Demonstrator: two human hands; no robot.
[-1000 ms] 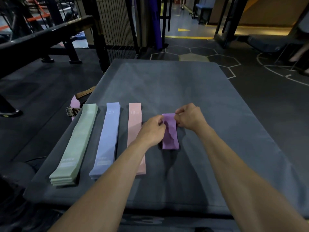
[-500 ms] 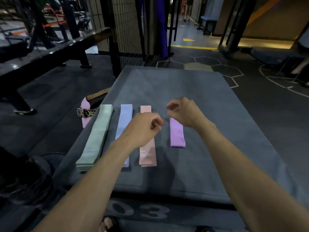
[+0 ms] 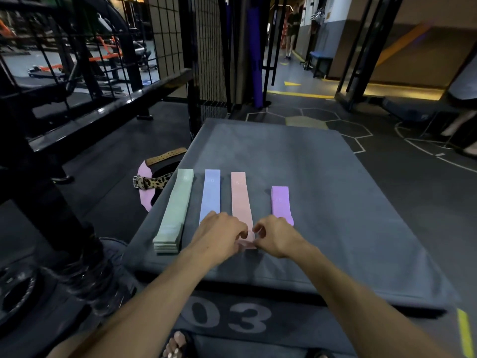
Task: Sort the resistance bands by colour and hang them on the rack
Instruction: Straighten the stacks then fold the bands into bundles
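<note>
Both hands at the near end of the pink band

The left hand (image 3: 219, 235) and right hand (image 3: 275, 235) curl their fingers over the pink band's (image 3: 240, 200) near end on the grey mat (image 3: 335, 202); whether they pinch it is unclear. It lies between blue band (image 3: 211, 195) and purple band (image 3: 280, 202).

Bare forearms, no sleeves; sandal (image 3: 178, 343) w/ open toes.

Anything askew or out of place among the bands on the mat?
The purple band is the odd one: much shorter than the green, blue and pink stacks, and set apart with a wider gap. A leopard-print belt lies on the floor beside the mat.
</note>
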